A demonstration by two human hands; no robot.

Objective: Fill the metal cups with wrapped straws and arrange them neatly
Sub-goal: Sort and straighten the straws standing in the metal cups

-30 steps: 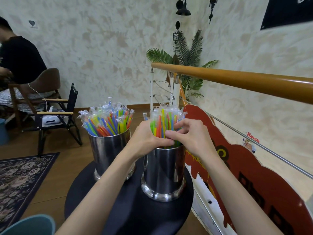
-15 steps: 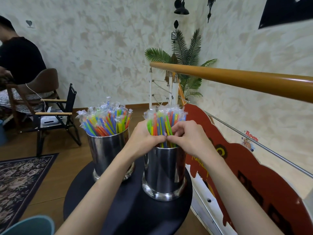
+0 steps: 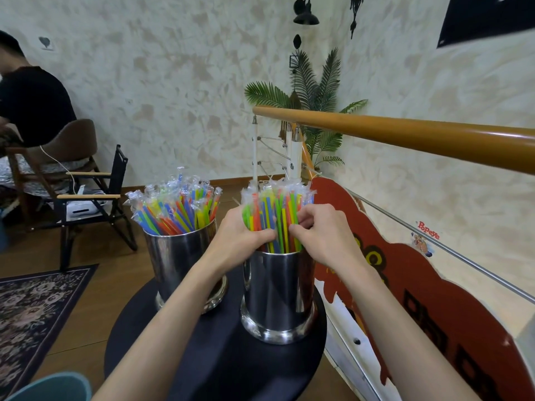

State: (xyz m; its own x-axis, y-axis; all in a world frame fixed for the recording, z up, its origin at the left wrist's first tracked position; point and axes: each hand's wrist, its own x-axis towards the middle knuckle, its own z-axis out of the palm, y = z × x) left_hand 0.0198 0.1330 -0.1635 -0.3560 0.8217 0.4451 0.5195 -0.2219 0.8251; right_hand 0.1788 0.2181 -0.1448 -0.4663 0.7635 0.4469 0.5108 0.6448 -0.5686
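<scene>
Two shiny metal cups stand side by side on a round dark desk (image 3: 220,369), and both are packed full of bright wrapped straws that stand up and fan out at the top. The left hand (image 3: 240,241) and the right hand (image 3: 321,238) both curl their fingers round the straws in the right cup (image 3: 278,296), squeezing the right bunch (image 3: 275,209) together just above the rim. The left cup (image 3: 179,261) with its own straws (image 3: 173,206) stands just beside them, a bit farther back, and no hand touches it.
</scene>
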